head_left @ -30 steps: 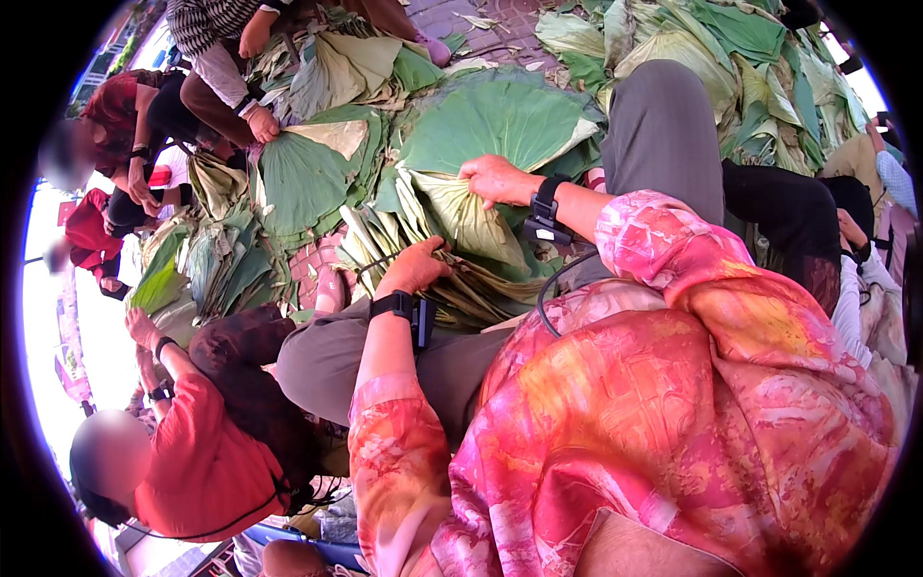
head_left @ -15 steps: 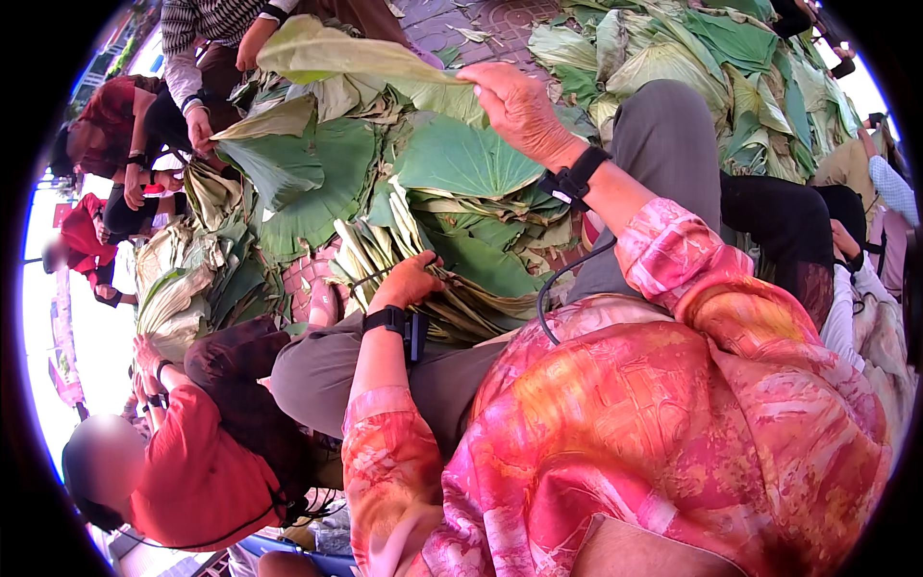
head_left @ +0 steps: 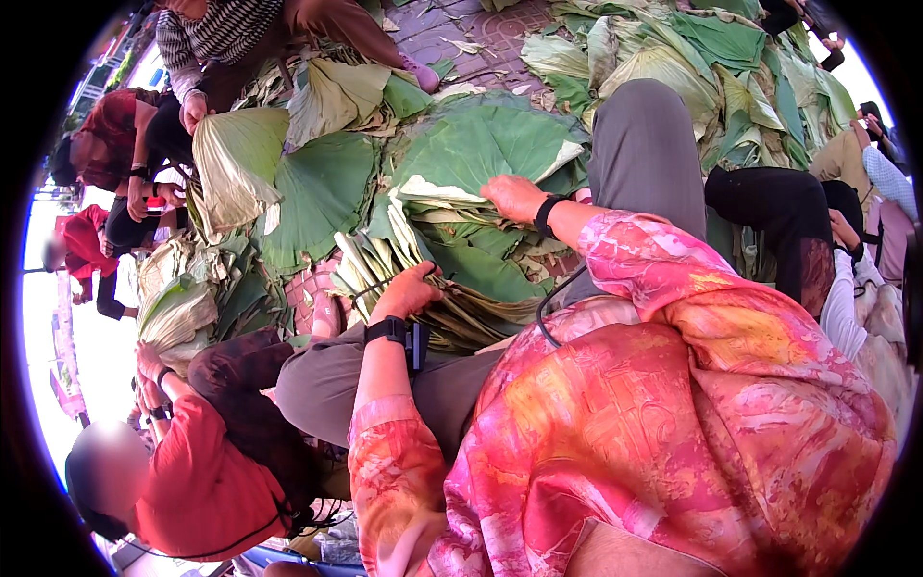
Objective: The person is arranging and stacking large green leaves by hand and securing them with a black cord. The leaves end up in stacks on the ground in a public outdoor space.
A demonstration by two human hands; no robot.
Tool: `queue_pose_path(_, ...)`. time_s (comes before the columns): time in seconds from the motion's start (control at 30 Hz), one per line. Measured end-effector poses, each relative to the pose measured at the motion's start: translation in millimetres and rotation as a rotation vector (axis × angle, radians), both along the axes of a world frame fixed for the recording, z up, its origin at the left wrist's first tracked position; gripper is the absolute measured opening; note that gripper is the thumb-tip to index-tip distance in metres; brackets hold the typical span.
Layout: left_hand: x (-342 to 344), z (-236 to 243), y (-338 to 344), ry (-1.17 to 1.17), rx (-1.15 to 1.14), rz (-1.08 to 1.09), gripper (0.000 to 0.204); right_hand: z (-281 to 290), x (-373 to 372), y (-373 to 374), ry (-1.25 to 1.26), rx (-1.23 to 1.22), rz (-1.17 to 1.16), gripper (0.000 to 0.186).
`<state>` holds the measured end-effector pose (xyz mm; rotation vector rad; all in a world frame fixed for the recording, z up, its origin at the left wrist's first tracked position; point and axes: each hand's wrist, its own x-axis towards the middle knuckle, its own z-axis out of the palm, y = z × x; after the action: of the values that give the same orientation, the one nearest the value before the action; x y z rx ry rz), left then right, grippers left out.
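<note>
My left hand [head_left: 409,290] is closed on a bundle of folded lotus leaves [head_left: 363,258], whose pale folded edges fan out beyond my fingers. To its upper right, my right hand [head_left: 514,198] grips the near edge of a broad lotus leaf [head_left: 481,144]. This leaf is green with a pale underside along its turned edges, and it lies spread over a stack of other leaves. Beneath it, layered leaf edges and another green leaf [head_left: 490,274] show. The fingertips of my right hand are partly hidden at the leaf edge.
A large heap of lotus leaves [head_left: 673,77] covers the brick paving [head_left: 452,34] at the far right. At the far left a person's hand [head_left: 194,111] holds a pale leaf [head_left: 236,163]. A person in red [head_left: 207,471] sits close on my left. My raised knee [head_left: 649,144] stands beside my right arm.
My right hand has come down and nearer, bringing the leaf it held aloft onto the stack. My left hand stays on its bundle. The other person's leaf has turned its pale side up.
</note>
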<state>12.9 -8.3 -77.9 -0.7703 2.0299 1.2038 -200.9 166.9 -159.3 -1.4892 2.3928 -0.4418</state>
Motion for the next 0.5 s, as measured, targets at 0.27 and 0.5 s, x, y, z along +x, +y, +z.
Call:
queue_pose_path(0.27,2.5,-3.2,0.6,-0.010,-0.010,0.009,0.043,90.5,-63.1,-18.9,0.493,-0.769,-0.217,0.015)
queue_pose_path(0.5,-4.4,0.9,2.2,-0.021,-0.015,-0.009,0.042,11.0,-31.0,4.1,0.084,-0.461,-0.190,0.008)
